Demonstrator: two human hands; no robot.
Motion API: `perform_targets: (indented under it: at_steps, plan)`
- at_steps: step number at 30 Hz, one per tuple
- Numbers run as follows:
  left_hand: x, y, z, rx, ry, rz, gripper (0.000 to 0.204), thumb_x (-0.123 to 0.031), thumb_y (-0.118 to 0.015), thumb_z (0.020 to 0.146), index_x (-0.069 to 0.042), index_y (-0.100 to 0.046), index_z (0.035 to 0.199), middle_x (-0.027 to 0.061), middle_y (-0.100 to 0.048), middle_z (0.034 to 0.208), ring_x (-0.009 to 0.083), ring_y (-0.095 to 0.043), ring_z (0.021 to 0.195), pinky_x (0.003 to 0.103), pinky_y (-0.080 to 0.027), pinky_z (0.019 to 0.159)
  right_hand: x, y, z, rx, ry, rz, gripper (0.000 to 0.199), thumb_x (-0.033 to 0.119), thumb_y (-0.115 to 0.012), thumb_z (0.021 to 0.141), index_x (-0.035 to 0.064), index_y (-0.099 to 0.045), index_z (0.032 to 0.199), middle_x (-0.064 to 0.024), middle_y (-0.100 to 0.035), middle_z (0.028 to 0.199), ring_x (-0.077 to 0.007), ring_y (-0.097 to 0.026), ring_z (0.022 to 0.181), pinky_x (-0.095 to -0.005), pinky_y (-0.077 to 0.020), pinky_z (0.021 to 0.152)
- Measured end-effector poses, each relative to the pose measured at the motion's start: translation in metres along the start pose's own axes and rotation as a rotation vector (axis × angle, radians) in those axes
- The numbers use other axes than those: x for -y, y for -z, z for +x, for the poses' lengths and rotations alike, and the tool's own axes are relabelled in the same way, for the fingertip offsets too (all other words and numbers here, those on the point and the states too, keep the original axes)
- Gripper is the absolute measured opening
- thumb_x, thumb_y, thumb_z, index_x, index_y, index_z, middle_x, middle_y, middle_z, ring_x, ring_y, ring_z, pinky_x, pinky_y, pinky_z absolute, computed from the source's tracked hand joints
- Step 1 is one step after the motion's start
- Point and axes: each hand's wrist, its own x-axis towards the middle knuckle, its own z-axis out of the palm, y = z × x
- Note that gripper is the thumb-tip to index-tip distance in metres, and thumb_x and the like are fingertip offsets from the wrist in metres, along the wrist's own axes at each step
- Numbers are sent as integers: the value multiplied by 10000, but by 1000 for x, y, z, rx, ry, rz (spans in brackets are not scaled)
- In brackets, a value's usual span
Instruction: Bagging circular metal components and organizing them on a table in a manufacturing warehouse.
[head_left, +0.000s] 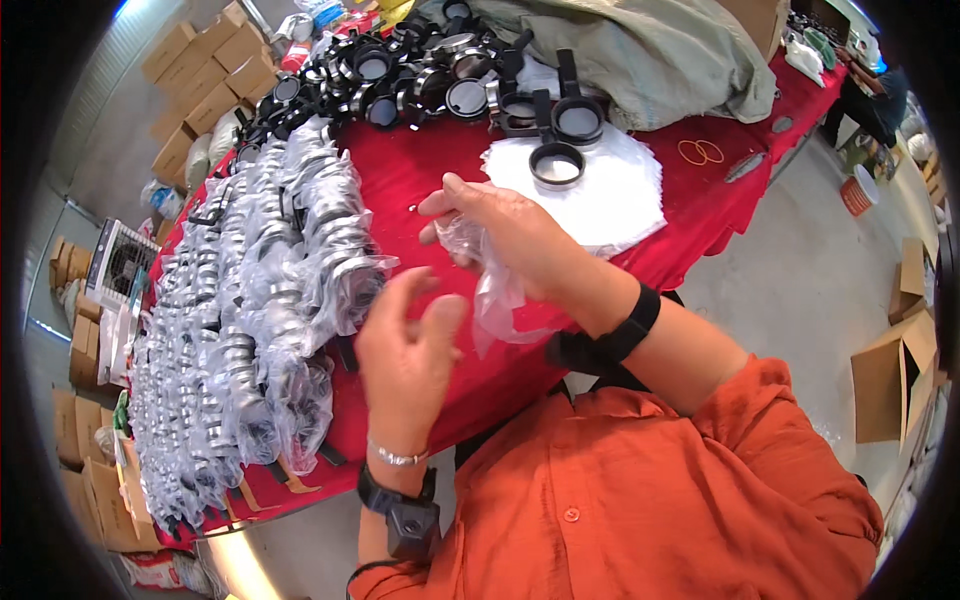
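Observation:
My right hand holds a small clear plastic bag above the red table; the bag hangs down from my fingers. My left hand is open just beside it, fingers spread, touching nothing. A black round lens-like part with a handle lies on a stack of white sheets just beyond my right hand. To my left lies a big pile of bagged metal-and-black parts.
Several unbagged black round parts are heaped at the table's far side beside a grey-green cloth. Two rubber bands lie at the right. Cardboard boxes stand around on the floor, one open carton at right.

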Motion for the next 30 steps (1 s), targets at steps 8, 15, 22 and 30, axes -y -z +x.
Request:
perform_targets:
  at_steps: [8, 15, 22, 30]
  plan:
    - [6, -45, 12, 44, -50, -209, 57, -55, -580, 854, -26, -561, 899, 1, -570, 703, 53, -507, 528, 180, -379, 451, 1, 29, -49, -123, 347, -17, 465, 306, -541, 924, -6, -458, 1258, -66, -557, 1124, -134, -546, 1000, -263, -431, 851]
    - [7, -75, 14, -60, -534, 305, 53, 41, -583, 780, 7, -566, 818, 83, -523, 677, 148, -491, 533, 275, -404, 495, 13, 64, -82, -191, 91, -218, 300, 237, -554, 909, 2, -580, 1093, -19, -623, 884, -74, -578, 744, -218, -465, 677]
    - [-3, -90, 18, 225, -179, -127, 125, -118, -613, 867, -7, -563, 839, 4, -542, 701, 74, -483, 563, 214, -407, 505, 9, 81, -91, -99, 194, -172, 92, 129, -606, 868, 38, -588, 864, 35, -579, 763, -26, -523, 678, -194, -415, 589]
    - [3, -81, 27, 156, -161, -199, 141, -120, -546, 909, -53, -533, 786, -30, -489, 631, 33, -424, 535, 177, -336, 471, 16, 87, -109, -55, 84, -84, 112, 124, -618, 863, 64, -558, 789, 68, -522, 713, -17, -461, 641, -187, -366, 564]
